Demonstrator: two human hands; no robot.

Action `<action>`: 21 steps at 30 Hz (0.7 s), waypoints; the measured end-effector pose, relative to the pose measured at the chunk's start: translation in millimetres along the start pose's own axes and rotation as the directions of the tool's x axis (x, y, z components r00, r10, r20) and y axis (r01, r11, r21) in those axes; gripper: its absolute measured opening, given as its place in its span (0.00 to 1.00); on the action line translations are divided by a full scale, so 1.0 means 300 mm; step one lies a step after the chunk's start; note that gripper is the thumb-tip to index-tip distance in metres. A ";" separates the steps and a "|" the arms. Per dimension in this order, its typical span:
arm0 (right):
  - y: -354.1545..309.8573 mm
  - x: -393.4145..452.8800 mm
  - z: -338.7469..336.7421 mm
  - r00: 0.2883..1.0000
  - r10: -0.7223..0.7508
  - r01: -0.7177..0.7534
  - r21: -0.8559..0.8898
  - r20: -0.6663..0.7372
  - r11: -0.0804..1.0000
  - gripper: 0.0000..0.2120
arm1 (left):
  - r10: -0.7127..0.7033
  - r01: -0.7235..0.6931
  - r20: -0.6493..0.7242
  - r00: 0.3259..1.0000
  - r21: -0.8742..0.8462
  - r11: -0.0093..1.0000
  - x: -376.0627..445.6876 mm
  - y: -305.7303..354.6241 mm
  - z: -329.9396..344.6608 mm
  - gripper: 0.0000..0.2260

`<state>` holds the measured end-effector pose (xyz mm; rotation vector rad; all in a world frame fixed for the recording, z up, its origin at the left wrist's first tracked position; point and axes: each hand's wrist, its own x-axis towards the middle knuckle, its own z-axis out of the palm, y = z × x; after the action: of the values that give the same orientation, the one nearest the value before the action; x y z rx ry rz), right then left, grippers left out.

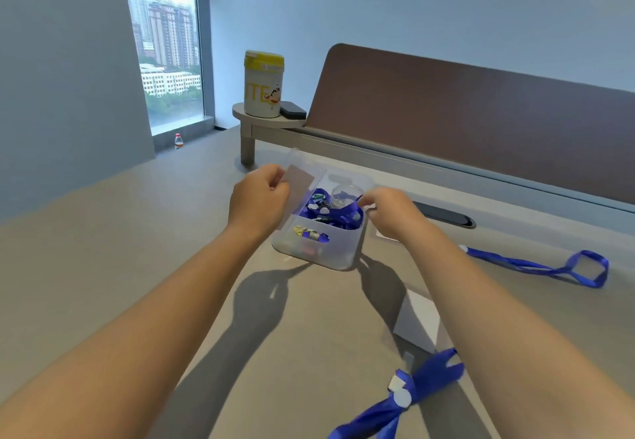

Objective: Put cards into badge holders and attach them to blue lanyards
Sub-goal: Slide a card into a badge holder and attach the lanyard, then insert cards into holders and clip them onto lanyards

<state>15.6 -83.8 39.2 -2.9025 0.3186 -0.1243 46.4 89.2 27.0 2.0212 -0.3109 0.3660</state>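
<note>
My left hand [258, 202] grips a clear badge holder [302, 177] with a grey-brown card inside it, held up just left of a translucent plastic bin [338, 249]. The bin holds a tangle of blue lanyards [330, 210] and some clips. My right hand [390, 213] pinches a blue lanyard strap at the bin's right rim. A second blue lanyard [549, 266] lies flat on the table to the right. A third blue lanyard [405, 401] with a white round clasp lies near the front edge, partly under my right forearm.
A white card or box [417, 321] lies on the table beneath my right arm. A yellow-lidded tub [263, 84] and a dark case [292, 110] sit on a small raised shelf at the back. A brown divider panel [481, 122] runs along the desk's far side, with a cable slot [446, 217] before it.
</note>
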 end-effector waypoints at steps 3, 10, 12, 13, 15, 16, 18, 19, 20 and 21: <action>0.101 -0.111 -0.035 0.998 0.046 -0.045 0.026 -0.038 0.999 0.16 | 0.102 -0.104 0.064 0.993 0.028 0.994 -0.066 0.068 0.051 0.12; 0.410 -0.442 -0.057 0.962 0.272 -0.271 0.035 -0.030 0.962 0.15 | 0.329 -0.341 0.199 0.923 0.026 0.940 -0.293 0.207 0.234 0.13; 0.501 -0.523 -0.044 0.934 0.357 -0.354 0.065 -0.028 0.933 0.15 | 0.362 -0.373 0.247 0.899 -0.002 0.928 -0.359 0.229 0.293 0.14; 0.540 -0.559 -0.038 0.920 0.392 -0.389 0.072 -0.030 0.919 0.15 | 0.376 -0.387 0.270 0.886 -0.013 0.922 -0.387 0.237 0.322 0.14; 0.605 -0.619 -0.025 0.895 0.446 -0.443 0.077 -0.028 0.893 0.15 | 0.396 -0.413 0.308 0.865 -0.013 0.911 -0.433 0.252 0.374 0.14; 0.630 -0.642 -0.017 0.884 0.467 -0.464 0.078 -0.023 0.883 0.15 | 0.401 -0.422 0.327 0.856 -0.005 0.906 -0.450 0.259 0.398 0.14; 0.669 -0.668 0.002 0.866 0.500 -0.498 0.075 -0.005 0.864 0.15 | 0.397 -0.430 0.369 0.840 0.008 0.903 -0.477 0.275 0.442 0.14; 0.684 -0.672 0.013 0.859 0.511 -0.511 0.068 0.010 0.857 0.15 | 0.393 -0.432 0.386 0.835 0.015 0.902 -0.486 0.282 0.459 0.14; 0.697 -0.671 0.025 0.855 0.518 -0.518 0.063 0.025 0.853 0.16 | 0.386 -0.431 0.401 0.831 0.024 0.902 -0.492 0.288 0.476 0.14; 0.709 -0.667 0.040 0.853 0.521 -0.522 0.064 0.039 0.850 0.16 | 0.379 -0.429 0.414 0.828 0.033 0.903 -0.495 0.292 0.489 0.14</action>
<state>-221.2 -239.3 -32.2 -2.6281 1.0589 -0.0140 -104.6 -71.7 -23.7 2.1386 -1.0098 0.2304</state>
